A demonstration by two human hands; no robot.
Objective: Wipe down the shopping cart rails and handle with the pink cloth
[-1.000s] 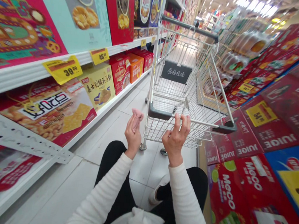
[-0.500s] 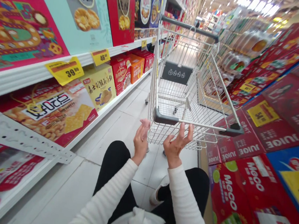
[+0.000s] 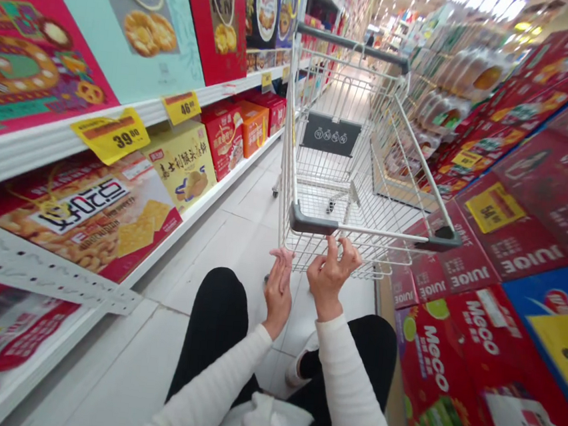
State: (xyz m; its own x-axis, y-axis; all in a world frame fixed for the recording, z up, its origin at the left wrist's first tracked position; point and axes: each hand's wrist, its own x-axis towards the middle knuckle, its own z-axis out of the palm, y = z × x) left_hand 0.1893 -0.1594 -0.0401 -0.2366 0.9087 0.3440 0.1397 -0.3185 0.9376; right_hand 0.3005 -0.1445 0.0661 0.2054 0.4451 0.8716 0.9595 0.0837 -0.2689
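The shopping cart is a silver wire basket with grey corner caps, and with a dark handle bar and a dark plate at its far end. It stands upright just right of the shelf, narrow front end nearest.

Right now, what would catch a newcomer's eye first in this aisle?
The wire cart stands mid-aisle, straight ahead, with the person's left hand and right hand held up just below its near rim. Red juice cartons are stacked high on the right. Biscuit boxes with yellow price tags fill the shelves on the left.
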